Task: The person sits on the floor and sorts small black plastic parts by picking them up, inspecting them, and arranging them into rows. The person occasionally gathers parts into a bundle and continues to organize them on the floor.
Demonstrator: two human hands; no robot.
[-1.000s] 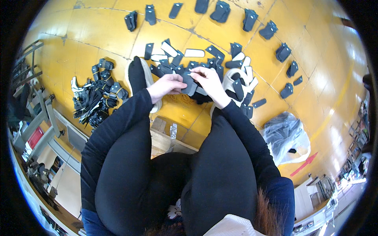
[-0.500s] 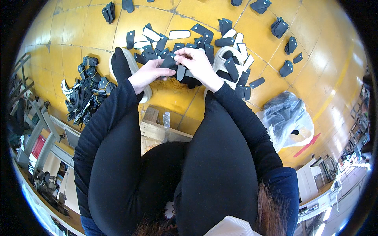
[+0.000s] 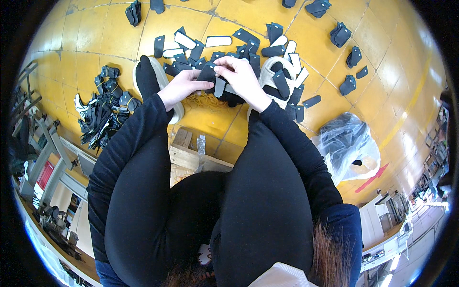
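A dark, flat cut piece with a small white mark (image 3: 206, 72) is held between my two hands, above the floor between my feet. My left hand (image 3: 184, 87) grips its lower left side, thumb pressed across it. The fingertips of my right hand (image 3: 240, 78) pinch its upper right edge. Just under the right hand shows a grey, narrow piece (image 3: 220, 88), beside a black bundle (image 3: 233, 99) that the hand partly hides. Yellow bands or threads (image 3: 206, 100) lie on the floor below my hands. Beyond my hands are scattered dark pieces (image 3: 246, 36) and white pieces with dark edges (image 3: 218, 41).
A banded heap of black pieces (image 3: 103, 112) lies left of my left shoe (image 3: 158, 81). My right shoe (image 3: 277, 71) has a dark piece on it. To the right stands a clear plastic bag (image 3: 349, 143). Small dark stacks (image 3: 340, 35) dot the yellow floor. Wood (image 3: 189, 155) shows between my legs.
Both hands stay on the dark piece, which has shifted slightly and now shows more upright. The right fingertips have moved a little right along its edge.
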